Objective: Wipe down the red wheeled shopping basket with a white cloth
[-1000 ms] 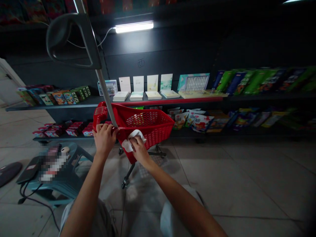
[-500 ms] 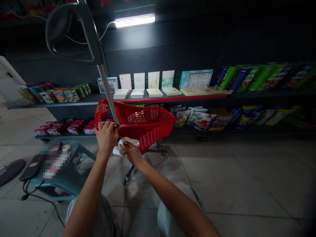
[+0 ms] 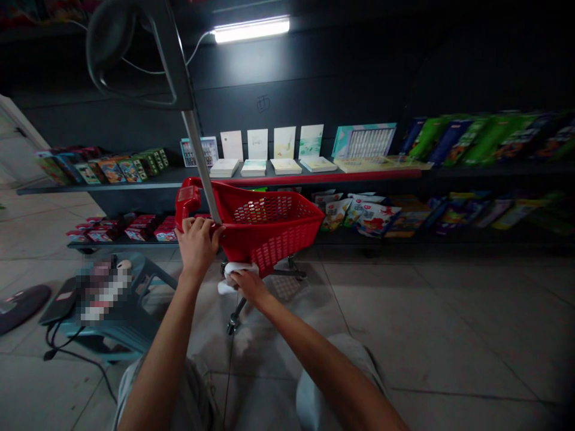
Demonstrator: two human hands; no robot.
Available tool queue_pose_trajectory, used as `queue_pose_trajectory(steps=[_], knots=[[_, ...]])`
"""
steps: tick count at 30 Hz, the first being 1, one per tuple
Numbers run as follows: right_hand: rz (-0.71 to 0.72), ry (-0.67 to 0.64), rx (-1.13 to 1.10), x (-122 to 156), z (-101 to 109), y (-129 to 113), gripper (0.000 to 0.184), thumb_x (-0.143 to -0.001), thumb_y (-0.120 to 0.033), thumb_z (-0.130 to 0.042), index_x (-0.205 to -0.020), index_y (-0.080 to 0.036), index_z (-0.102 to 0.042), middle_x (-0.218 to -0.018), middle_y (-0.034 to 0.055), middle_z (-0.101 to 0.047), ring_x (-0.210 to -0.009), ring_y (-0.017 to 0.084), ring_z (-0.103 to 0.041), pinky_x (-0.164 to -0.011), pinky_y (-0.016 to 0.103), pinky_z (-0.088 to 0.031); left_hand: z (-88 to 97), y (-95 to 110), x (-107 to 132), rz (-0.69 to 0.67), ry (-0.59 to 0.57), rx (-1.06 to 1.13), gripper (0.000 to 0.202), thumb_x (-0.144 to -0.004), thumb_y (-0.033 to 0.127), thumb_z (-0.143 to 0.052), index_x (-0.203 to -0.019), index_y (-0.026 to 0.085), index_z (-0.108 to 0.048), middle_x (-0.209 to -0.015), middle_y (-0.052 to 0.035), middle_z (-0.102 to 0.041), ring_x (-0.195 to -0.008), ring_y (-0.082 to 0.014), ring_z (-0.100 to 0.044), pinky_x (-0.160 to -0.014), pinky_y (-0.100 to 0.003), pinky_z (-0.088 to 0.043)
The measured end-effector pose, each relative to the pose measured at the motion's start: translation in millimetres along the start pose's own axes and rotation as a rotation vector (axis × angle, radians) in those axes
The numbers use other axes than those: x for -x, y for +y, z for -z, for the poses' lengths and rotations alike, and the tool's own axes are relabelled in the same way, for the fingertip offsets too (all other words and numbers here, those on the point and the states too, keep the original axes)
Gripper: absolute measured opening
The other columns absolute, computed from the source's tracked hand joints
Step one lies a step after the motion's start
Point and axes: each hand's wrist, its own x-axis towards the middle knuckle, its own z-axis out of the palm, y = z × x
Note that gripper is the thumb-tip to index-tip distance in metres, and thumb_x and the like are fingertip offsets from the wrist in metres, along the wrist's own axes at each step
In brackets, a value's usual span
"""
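Observation:
A red plastic shopping cart [image 3: 269, 234] with perforated walls stands in front of me on a wheeled metal base [image 3: 238, 314]. From its near end rises a grey metal pole [image 3: 200, 158] topped by a dark loop handle [image 3: 177, 72]. My left hand [image 3: 196, 244] is closed over the cart's near rim beside the foot of the pole. Lower down, my right hand [image 3: 250, 285] presses a crumpled white cloth [image 3: 240, 268] against the bottom of the cart's near side; its fingers are partly hidden by the cloth.
Behind the cart run shelves [image 3: 372, 176] with books [image 3: 284, 143], snack bags [image 3: 377, 216] and small boxes [image 3: 119, 169]. A blue-grey plastic stool [image 3: 144, 272] at left carries a dark device [image 3: 60, 302] with cables. A lit tube [image 3: 251, 29] hangs above. Tiled floor [image 3: 431, 311] extends right.
My right hand and the white cloth have moved down and slightly right along the cart's side. My left hand keeps its place on the rim. The whole view has shifted slightly.

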Motion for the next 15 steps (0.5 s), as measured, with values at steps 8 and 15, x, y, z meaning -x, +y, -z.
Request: queue_pose_trajectory(steps=[8, 15], knots=[[-0.054, 0.658, -0.153, -8.5, 73.9, 32.2, 0.047, -0.087, -0.003, -0.052, -0.127, -0.021, -0.07, -0.133, 0.0125, -0.059, -0.131, 0.026, -0.055, -0.114, 0.04, -0.046, -5.6, -6.4, 1.2, -0.007, 0.053, 0.031, 0.032, -0.099, 0.049, -0.056, -0.106, 0.023, -0.072, -0.116, -0.0128, -0.071, -0.123, -0.0372, -0.051, -0.106, -0.058, -0.037], [-0.166, 0.378, -0.038, 0.2, 36.4, 30.7, 0.043, -0.087, -0.007, -0.057, -0.127, -0.019, -0.067, -0.135, 0.0131, -0.062, -0.125, 0.027, -0.06, -0.108, 0.038, -0.049, -6.5, -9.7, 2.7, -0.025, 0.094, 0.036, 0.03, -0.098, 0.048, -0.058, -0.103, 0.023, -0.073, -0.109, -0.012, -0.072, -0.119, -0.0364, -0.051, -0.101, -0.056, -0.039]])
